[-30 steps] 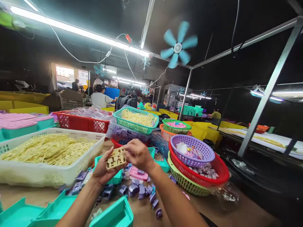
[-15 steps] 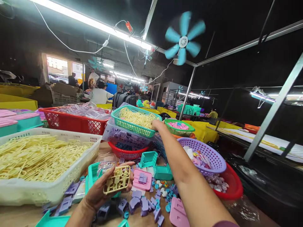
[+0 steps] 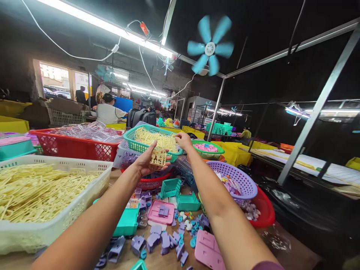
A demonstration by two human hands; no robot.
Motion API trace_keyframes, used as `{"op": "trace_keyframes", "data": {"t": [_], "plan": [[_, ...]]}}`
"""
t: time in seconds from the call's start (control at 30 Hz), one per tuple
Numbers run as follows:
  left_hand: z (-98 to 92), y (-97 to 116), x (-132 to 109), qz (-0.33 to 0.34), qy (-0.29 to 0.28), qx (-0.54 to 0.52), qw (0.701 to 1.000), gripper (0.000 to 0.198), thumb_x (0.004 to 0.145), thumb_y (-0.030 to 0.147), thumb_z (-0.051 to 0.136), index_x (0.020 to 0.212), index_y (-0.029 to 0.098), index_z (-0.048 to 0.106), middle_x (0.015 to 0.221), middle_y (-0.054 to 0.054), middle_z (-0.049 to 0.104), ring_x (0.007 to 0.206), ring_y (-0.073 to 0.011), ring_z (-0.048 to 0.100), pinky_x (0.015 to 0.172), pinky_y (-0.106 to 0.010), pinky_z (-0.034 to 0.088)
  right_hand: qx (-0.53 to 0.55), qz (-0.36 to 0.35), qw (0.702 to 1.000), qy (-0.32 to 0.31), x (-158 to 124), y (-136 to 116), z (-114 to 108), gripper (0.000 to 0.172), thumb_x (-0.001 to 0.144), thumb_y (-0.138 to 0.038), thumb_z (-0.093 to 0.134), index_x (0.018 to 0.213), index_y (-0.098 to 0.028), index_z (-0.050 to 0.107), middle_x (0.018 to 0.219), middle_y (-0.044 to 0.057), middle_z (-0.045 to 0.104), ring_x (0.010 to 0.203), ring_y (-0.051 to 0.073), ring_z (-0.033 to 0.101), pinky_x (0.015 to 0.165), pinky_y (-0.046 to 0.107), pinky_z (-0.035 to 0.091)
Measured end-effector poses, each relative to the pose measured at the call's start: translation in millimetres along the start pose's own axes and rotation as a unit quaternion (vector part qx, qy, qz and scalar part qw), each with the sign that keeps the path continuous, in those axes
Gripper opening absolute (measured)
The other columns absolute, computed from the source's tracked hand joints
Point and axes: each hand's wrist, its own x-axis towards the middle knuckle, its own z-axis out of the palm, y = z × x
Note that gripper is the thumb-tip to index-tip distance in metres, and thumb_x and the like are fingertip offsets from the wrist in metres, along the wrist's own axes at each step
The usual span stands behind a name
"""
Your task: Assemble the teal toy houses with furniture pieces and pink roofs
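On the open palm side of my left hand (image 3: 144,162) rests a pale yellow plastic sprue (image 3: 158,157) with small moulded parts, held by the thumb and fingers. This hand is in front of a teal basket (image 3: 132,140) heaped with similar yellow sprues (image 3: 157,138). My right hand (image 3: 185,141) reaches to the right end of that basket. Its fingers are bent together at the edge of the heap; what lies between the fingertips is hidden. Beneath the teal basket are a clear bin of purple parts and a red basket (image 3: 150,183).
A white crate (image 3: 92,187) of yellow sprues stands left, a red crate (image 3: 73,149) of clear plastic behind it. Purple parts, pink plates (image 3: 208,249) and teal boxes (image 3: 188,202) cover the table. A purple basket (image 3: 249,183) stands right. A metal post (image 3: 317,101) rises beyond.
My left hand has moved up and forward with the sprue, from above the table parts to the front of the teal basket. The right hand stays at the basket's right end. The view has shifted slightly.
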Motion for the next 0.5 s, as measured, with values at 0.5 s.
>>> {"op": "trace_keyframes", "data": {"t": [0.5], "plan": [[8.6, -65, -51, -0.071, -0.102, -0.048, 0.991, 0.105, 0.072, 0.093, 0.019, 0.116, 0.009, 0.065, 0.094, -0.021, 0.072, 0.079, -0.0349, 0.07, 0.061, -0.047, 0.057, 0.243, -0.327, 0.859, -0.309, -116, -83, -23, 0.016, 0.087, -0.033, 0.063, 0.084, -0.018, 0.067, 0.077, -0.002, 0.069, 0.071, 0.013, 0.063, 0.067, 0.026, 0.053]]}}
